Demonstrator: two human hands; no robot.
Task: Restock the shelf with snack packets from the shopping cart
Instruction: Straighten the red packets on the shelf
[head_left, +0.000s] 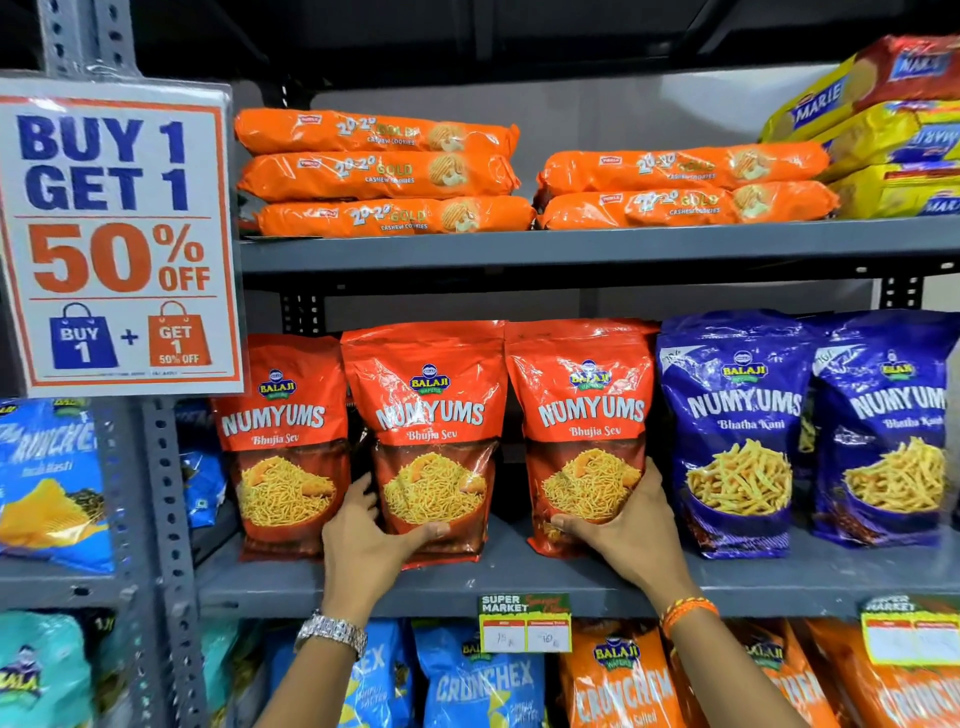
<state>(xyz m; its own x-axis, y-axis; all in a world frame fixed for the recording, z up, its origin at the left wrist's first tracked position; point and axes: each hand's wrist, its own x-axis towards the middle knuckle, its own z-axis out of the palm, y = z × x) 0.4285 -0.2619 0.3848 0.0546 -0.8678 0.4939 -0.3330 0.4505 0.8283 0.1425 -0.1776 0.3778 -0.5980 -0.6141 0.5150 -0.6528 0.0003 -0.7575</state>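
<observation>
Three red Numyums Bhujia Sev packets stand upright on the grey middle shelf (519, 577). My left hand (363, 535) grips the lower left edge of the middle red packet (431, 415). My right hand (631, 530) grips the lower right corner of the right red packet (587, 405). The left red packet (285, 431) stands untouched beside them. The shopping cart is out of view.
Two blue Numyums packets (737, 426) stand right of the red ones. Orange cookie rolls (379, 171) and yellow Marie packs (883, 140) lie on the shelf above. A "Buy 1 Get 1" sign (114, 234) hangs at left. Crunchex bags (478, 680) fill the shelf below.
</observation>
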